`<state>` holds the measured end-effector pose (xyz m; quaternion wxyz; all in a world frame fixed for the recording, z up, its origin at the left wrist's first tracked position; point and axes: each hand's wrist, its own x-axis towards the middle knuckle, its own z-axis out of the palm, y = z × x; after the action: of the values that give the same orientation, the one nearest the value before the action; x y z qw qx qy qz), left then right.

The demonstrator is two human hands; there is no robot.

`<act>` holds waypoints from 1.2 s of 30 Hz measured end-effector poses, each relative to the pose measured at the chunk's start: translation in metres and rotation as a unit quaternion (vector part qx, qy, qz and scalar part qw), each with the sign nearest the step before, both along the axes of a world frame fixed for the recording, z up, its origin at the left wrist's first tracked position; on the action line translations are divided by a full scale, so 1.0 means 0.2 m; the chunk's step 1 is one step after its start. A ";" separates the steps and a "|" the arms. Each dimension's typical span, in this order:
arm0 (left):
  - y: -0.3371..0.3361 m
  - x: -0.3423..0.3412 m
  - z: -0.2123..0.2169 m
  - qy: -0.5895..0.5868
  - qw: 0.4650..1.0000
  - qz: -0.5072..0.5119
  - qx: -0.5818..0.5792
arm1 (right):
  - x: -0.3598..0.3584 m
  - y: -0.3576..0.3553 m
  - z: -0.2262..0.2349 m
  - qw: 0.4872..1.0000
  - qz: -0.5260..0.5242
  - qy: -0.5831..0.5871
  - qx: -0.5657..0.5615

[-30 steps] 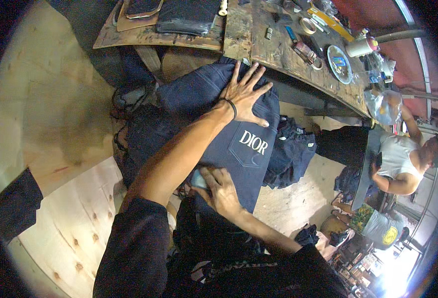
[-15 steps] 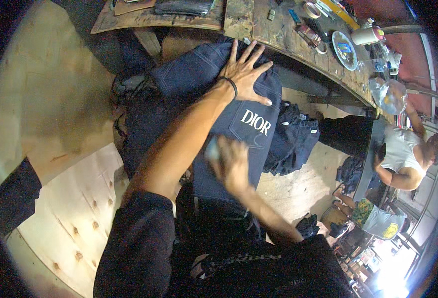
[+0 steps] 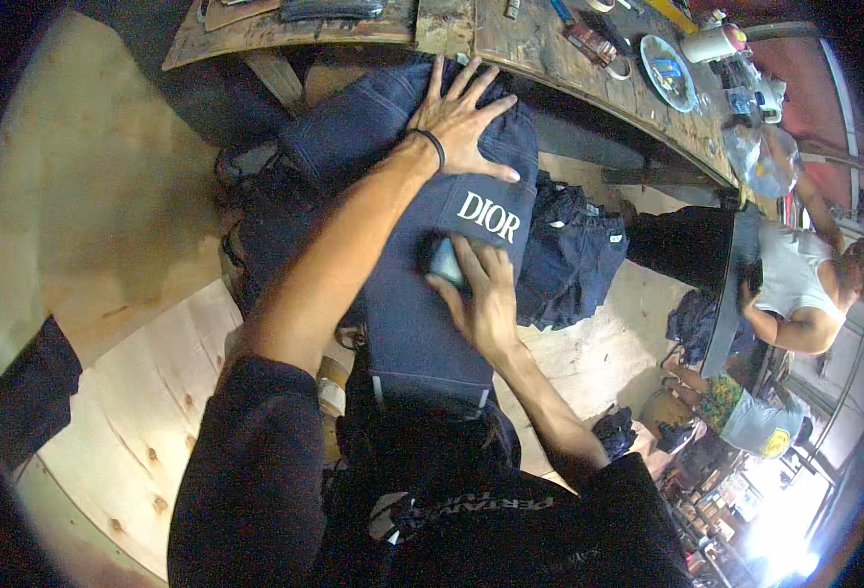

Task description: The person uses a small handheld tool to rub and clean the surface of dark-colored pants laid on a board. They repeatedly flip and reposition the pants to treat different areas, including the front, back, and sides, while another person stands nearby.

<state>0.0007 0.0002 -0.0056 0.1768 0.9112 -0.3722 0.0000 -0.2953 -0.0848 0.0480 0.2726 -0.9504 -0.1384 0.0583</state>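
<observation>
A dark blue denim garment [image 3: 403, 314] lies stretched out in front of me, with a patch pocket bearing white lettering [image 3: 488, 218]. My left hand [image 3: 458, 125] rests flat on its far end, fingers spread, a black band round the wrist. Just below the lettering, my right hand [image 3: 487, 294] grips a small pale blue-grey block [image 3: 446, 265] against the cloth. The block's exact kind does not show, and my fingers cover part of it. Whatever supports the garment from below is hidden.
A worn wooden workbench [image 3: 589, 103] runs across the far side, carrying a plate [image 3: 667, 73] and tape rolls. Dark garments [image 3: 574, 260] are piled right of the denim. A co-worker in a white top [image 3: 794, 284] and another person [image 3: 750, 416] are at the right.
My right hand has moved up the denim with the block, closer to the lettering. My left hand stays spread on the cloth. The whole view has shifted slightly.
</observation>
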 end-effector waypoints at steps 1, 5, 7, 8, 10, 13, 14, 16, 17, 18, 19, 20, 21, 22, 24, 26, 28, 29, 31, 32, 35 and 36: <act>0.00 0.00 0.03 0.007 1.000 0.004 0.026 | -0.03 0.00 -0.03 1.000 -0.028 -0.004 0.006; -0.07 -0.13 0.18 -0.050 0.992 0.064 0.091 | -0.50 0.04 -0.17 0.992 0.011 0.063 0.107; -0.11 -0.25 0.22 -0.090 0.996 -0.023 0.012 | -0.61 0.03 -0.18 0.993 0.034 0.041 0.107; -0.10 -0.29 0.22 -0.096 0.991 -0.096 -0.019 | -0.63 0.02 -0.16 0.994 0.046 0.032 0.093; -0.07 -0.34 0.18 0.081 0.994 0.008 0.072 | -0.49 -0.01 -0.11 0.993 0.086 0.037 0.077; 0.02 -0.31 0.07 -0.036 0.987 0.141 0.065 | 0.00 -0.06 0.00 0.996 0.078 0.018 0.046; 0.04 -0.29 0.03 -0.068 0.986 0.152 0.016 | 0.13 -0.06 0.00 0.998 0.030 -0.046 0.028; 0.06 -0.25 -0.02 -0.046 0.989 0.141 -0.021 | 0.29 -0.05 0.01 0.993 -0.040 -0.108 0.037; 0.07 -0.23 -0.03 -0.024 0.989 0.145 0.003 | 0.29 -0.03 0.00 0.994 -0.062 -0.094 0.017; 0.06 -0.22 -0.03 -0.034 0.990 0.137 -0.027 | 0.22 -0.02 0.00 0.997 -0.028 -0.068 0.031; 0.06 -0.22 -0.02 -0.023 0.990 0.140 -0.020 | 0.16 -0.01 -0.01 0.999 0.010 -0.031 0.033; 0.05 -0.22 -0.02 -0.012 0.989 0.144 0.013 | 0.05 -0.01 0.01 0.998 0.039 0.053 0.023; 0.05 -0.22 -0.01 -0.013 0.989 0.146 0.015 | 0.01 -0.02 0.01 0.994 0.066 0.050 0.072; 0.04 -0.22 0.00 -0.026 0.988 0.153 0.021 | -0.03 -0.03 0.02 0.982 0.123 0.098 0.106; 0.05 -0.23 0.02 -0.020 0.988 0.153 0.024 | 0.02 -0.07 0.04 0.993 0.113 0.038 0.005; 0.05 -0.23 0.02 -0.025 0.987 0.157 0.019 | 0.12 -0.09 0.02 0.999 0.011 0.018 0.033; 0.05 -0.22 0.02 -0.029 0.987 0.155 0.021 | 0.09 -0.09 -0.02 0.999 -0.015 -0.030 0.006; 0.05 -0.22 0.02 -0.031 0.986 0.158 0.030 | 0.04 -0.10 0.00 0.997 0.044 -0.018 0.066; 0.05 -0.22 0.02 -0.005 0.987 0.155 0.043 | 0.00 -0.13 0.04 0.976 0.149 0.096 0.126; 0.04 -0.22 0.03 -0.033 0.987 0.155 0.024 | 0.05 -0.15 0.02 0.987 0.106 -0.011 0.118; 0.04 -0.23 0.03 0.001 0.986 0.157 0.052 | 0.08 -0.17 0.01 0.999 -0.037 -0.002 0.034; 0.04 -0.23 0.03 -0.029 0.986 0.159 0.036 | 0.05 -0.16 0.00 0.997 -0.061 0.043 0.004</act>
<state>-0.0463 0.0087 0.0006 0.1308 0.9641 -0.2275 0.0412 -0.2857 -0.1164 0.0488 0.2853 -0.9525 -0.0684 0.0822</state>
